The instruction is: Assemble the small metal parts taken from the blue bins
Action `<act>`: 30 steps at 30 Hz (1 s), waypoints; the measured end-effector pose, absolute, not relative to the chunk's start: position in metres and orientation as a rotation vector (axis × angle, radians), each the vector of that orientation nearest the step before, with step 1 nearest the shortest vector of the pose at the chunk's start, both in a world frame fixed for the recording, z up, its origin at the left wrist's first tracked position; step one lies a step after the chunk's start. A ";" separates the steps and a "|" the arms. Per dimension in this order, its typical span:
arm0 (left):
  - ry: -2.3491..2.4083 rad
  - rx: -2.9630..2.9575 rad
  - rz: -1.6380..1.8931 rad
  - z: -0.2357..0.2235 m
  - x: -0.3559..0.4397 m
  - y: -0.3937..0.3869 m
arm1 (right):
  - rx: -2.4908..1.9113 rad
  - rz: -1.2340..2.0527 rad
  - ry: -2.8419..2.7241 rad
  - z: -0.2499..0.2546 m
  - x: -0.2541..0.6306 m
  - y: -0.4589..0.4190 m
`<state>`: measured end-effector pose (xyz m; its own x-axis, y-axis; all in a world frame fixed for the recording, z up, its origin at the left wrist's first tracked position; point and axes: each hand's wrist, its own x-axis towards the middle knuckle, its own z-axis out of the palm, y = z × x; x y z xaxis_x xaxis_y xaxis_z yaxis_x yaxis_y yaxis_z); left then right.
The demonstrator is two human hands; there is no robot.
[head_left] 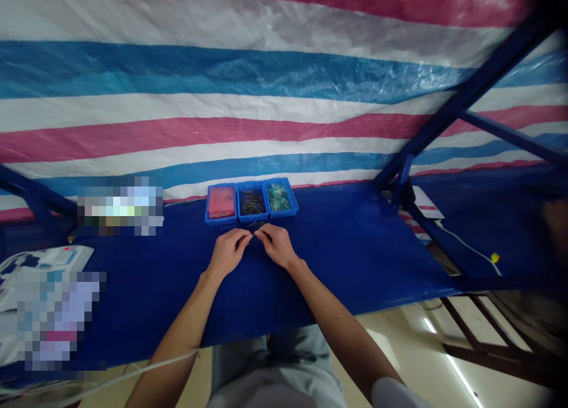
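Note:
My left hand point(229, 249) and my right hand point(277, 245) meet over the blue table, thumbs and fingers pinched together almost tip to tip. What lies between the fingertips is too small to make out. Just beyond them, a few dark screws point(256, 224) rest on the table in front of the bins. Three blue bins stand side by side there. The left bin point(221, 222) contains flat pinkish-red pieces, the middle bin point(254, 217) a heap of dark screws, and the right bin point(293, 209) small green pieces that look wrapped in clear plastic.
A striped plastic sheet point(248, 132) hangs behind the blue table point(355, 254). Blue metal frame bars point(426, 138) slant up on the right, near a white device point(428, 203) with a cable. White items point(73, 257) and blurred-out things lie at left. A white cord point(146, 369) crosses my left forearm.

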<state>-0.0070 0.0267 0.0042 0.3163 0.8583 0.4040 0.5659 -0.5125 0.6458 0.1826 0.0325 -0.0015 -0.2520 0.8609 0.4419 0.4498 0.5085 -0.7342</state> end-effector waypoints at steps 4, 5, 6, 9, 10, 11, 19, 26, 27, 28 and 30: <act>1.268 2.184 1.046 0.006 -0.007 0.026 | -1.057 0.632 -1.840 -0.002 0.185 0.034; 1.268 2.180 1.049 0.006 -0.007 0.026 | -1.057 0.636 -1.829 -0.002 0.185 0.035; 1.270 2.176 1.051 0.007 -0.007 0.026 | -1.055 0.639 -1.821 -0.002 0.186 0.035; 1.274 2.167 1.053 0.008 -0.007 0.026 | -1.038 0.650 -1.799 -0.001 0.186 0.035; 1.276 2.166 1.052 0.008 -0.008 0.026 | -1.033 0.656 -1.792 -0.001 0.186 0.035; 1.277 2.166 1.051 0.008 -0.008 0.026 | -1.028 0.664 -1.787 0.000 0.187 0.035; 1.317 2.114 1.078 0.007 -0.012 0.027 | -1.045 0.615 -1.808 0.006 0.197 0.041; 1.380 2.051 1.170 0.009 -0.017 0.028 | -1.257 0.243 -1.821 0.029 0.187 0.065; 1.382 2.053 1.176 0.009 -0.017 0.028 | -1.273 0.197 -1.823 0.031 0.184 0.071; 1.388 2.055 1.183 0.009 -0.017 0.028 | -1.282 0.161 -1.832 0.034 0.180 0.076; 1.418 2.050 1.203 0.009 -0.019 0.028 | -1.279 0.118 -1.883 0.036 0.176 0.085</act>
